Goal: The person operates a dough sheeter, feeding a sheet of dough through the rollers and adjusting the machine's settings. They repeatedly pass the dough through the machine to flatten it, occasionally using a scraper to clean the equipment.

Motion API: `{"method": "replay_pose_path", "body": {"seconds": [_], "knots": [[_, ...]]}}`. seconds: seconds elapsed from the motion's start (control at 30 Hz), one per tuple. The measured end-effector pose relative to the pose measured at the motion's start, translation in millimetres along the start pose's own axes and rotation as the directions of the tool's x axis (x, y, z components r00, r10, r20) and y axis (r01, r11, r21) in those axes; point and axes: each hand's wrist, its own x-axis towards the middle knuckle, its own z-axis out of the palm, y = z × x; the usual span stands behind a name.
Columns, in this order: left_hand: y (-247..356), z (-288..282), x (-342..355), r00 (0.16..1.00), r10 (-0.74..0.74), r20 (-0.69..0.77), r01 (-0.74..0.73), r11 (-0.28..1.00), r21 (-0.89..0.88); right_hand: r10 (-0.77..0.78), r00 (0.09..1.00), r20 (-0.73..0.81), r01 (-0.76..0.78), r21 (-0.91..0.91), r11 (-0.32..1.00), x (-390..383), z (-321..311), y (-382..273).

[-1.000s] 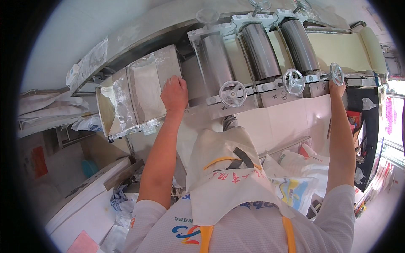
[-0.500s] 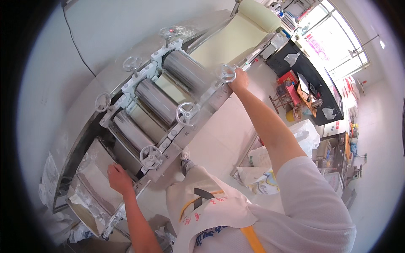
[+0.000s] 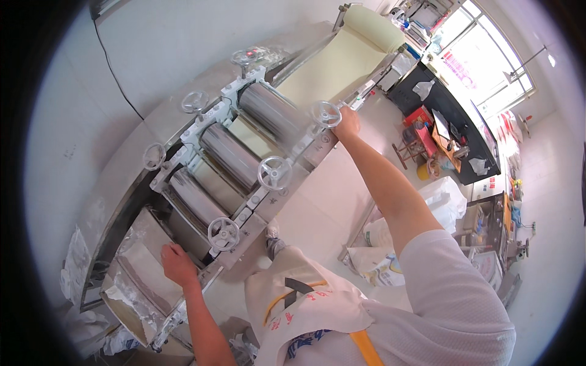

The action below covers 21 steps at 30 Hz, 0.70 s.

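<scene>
A dough-sheeting machine runs diagonally before me, with several shiny steel rollers [image 3: 229, 155] and handwheels along both sides. My right hand [image 3: 348, 122] is at its near side rail, right beside the farthest near-side handwheel [image 3: 325, 114]; its fingers are mostly hidden. My left hand [image 3: 178, 263] rests with curled fingers over the floury tray [image 3: 143, 259] at the lower left end, and its fingertips cannot be made out. A pale yellow dough sheet [image 3: 323, 67] leads from the rollers up to a thick dough roll [image 3: 373, 28] at the far end.
Light wall stands behind the machine, with a dark cable [image 3: 113, 73] hanging on it. To the right are white sacks [image 3: 384, 265], a small stool [image 3: 412, 146], and a black counter [image 3: 442, 119] with clutter near a bright window [image 3: 488, 55].
The whole view has shifted slightly, so the machine sits a little lower in it. Both hands stay at nearly the same places on the machine.
</scene>
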Motion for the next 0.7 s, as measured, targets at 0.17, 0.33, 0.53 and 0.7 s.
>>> {"method": "replay_pose_path", "body": {"seconds": [0.17, 0.33, 0.53, 0.7], "knots": [[4.3, 0.3, 0.4, 1.0, 0.016, -0.015, -0.016, 1.0, -0.002, 0.011, 1.0, 0.008, -0.01, -0.014, 1.0, 2.7, 2.0, 7.3], [9.2, -0.4, -1.1, 1.0, 0.006, -0.014, -0.006, 1.0, 0.0, 0.051, 0.998, 0.047, -0.051, -0.001, 0.999, 6.2, -1.1, 5.1], [-8.3, 20.0, -4.2, 1.0, 0.007, 0.011, -0.006, 0.993, -0.12, -0.138, 0.968, -0.209, 0.161, 0.099, 0.982, 25.1, 38.6, 42.8], [-11.3, 5.7, 2.5, 0.999, 0.016, -0.029, -0.017, 0.999, -0.035, -0.295, 0.945, -0.141, 0.304, 0.049, 0.951, 31.6, 46.8, 51.2]]}}
